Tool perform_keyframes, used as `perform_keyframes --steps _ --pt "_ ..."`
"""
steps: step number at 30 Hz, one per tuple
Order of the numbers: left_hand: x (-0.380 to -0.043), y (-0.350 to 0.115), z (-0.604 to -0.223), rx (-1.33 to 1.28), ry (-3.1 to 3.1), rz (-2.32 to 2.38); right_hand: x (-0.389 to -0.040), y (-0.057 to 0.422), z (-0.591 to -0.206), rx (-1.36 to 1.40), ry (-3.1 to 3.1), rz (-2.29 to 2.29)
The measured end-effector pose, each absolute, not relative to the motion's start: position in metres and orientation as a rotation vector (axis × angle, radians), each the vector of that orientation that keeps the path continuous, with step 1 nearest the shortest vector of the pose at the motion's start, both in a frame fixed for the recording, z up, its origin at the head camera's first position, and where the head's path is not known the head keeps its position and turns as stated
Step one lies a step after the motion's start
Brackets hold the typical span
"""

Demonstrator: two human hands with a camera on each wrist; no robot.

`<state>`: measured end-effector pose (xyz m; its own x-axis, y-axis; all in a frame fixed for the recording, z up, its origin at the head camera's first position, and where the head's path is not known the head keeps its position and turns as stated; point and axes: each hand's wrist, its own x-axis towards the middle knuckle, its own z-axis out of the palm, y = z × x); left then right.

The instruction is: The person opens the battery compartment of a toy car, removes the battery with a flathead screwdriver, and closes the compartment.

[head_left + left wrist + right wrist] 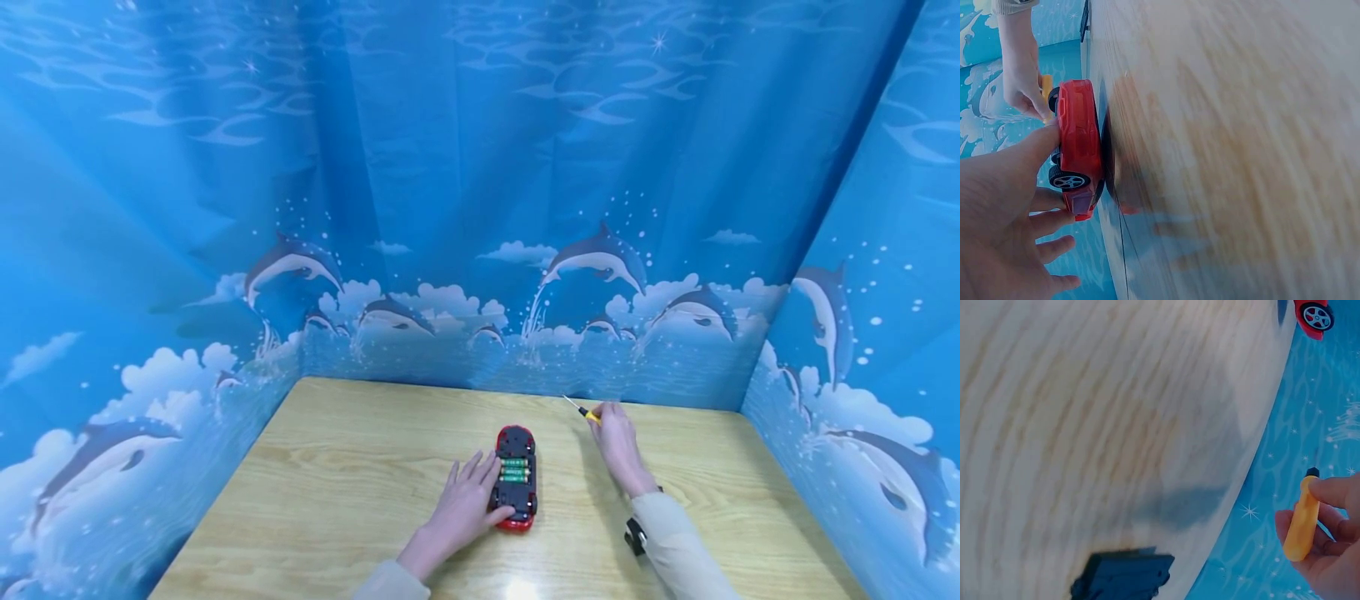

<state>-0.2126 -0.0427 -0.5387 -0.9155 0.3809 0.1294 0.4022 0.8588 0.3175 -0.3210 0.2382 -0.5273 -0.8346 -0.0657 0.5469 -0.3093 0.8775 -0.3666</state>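
Observation:
A red toy car (514, 500) lies upside down on the table, its dark underside up. Three green batteries (514, 471) sit side by side in its uncovered compartment. My left hand (467, 500) rests on the car from the left, fingers spread and fairly straight, thumb across its near end. In the left wrist view, thumb and forefinger touch the car (1079, 134). To the right, my right hand (619, 442) pinches the yellow handle of a screwdriver (588, 414). Its shaft points up and away, clear of the car. The right wrist view shows thumb and fingers around the handle (1302, 528).
A dark flat piece with small tabs (1124, 575) lies on the table near my right forearm. The wood-grain table (360, 450) ends at a blue dolphin-print curtain (450, 208) behind it. More curtain hangs at both sides.

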Motion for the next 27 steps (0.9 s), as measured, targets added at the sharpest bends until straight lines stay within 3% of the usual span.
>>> perform_keyframes --steps 16,27 --pt "-0.212 -0.043 -0.539 -0.634 -2.957 -0.529 -0.319 0.229 -0.535 0.043 -2.832 0.538" --pt "-0.212 -0.042 -0.539 -0.629 -2.945 -0.503 -0.32 0.23 -0.538 0.041 -2.893 0.527"
